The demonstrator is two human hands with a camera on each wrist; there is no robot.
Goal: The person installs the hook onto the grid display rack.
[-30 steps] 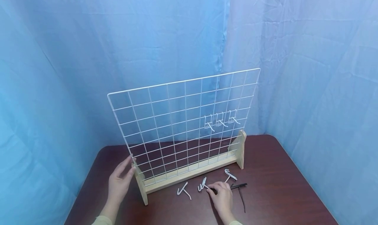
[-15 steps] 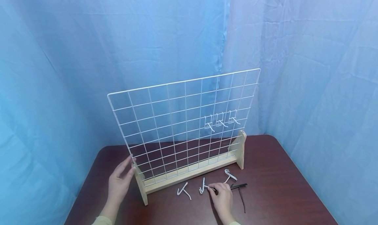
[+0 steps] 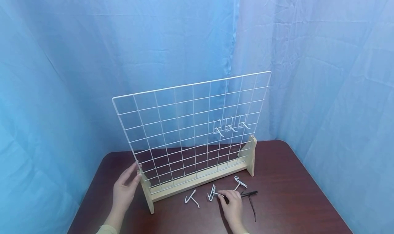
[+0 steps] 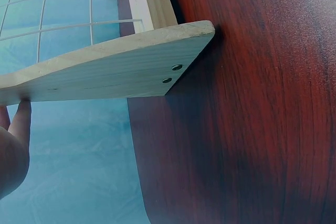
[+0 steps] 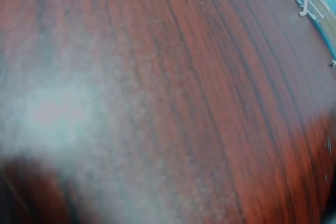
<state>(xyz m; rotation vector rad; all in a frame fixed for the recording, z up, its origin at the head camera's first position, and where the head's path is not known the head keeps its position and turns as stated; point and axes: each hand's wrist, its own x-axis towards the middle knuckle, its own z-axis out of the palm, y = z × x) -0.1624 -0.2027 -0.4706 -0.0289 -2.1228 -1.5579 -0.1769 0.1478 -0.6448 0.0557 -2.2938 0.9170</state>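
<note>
A white wire grid panel [image 3: 184, 124] stands in a wooden base [image 3: 197, 182]. At its left end my left hand [image 3: 123, 189] holds the top of the wooden end piece [image 4: 121, 66], thumb and fingers at its edge. Low in the head view, my right hand [image 3: 231, 206] pinches the prong of a white wire hook [image 3: 211, 193]; the hook's bent end points left. Part of something black shows under the right fingers. Close by on the table lie a white hook [image 3: 192, 198] to the left, another white hook [image 3: 240, 182] behind, and a black hook [image 3: 251, 205] to the right.
Three white hooks [image 3: 231, 126] hang in a row on the right part of the grid. A dark red wood-grain table [image 3: 295, 193] carries everything. Blue curtains [image 3: 92, 56] surround its back and sides. The right wrist view shows mostly tabletop [image 5: 184, 103].
The white hook in my right hand has turned a little back and forth between the fingers. My left hand and the grid have stayed put.
</note>
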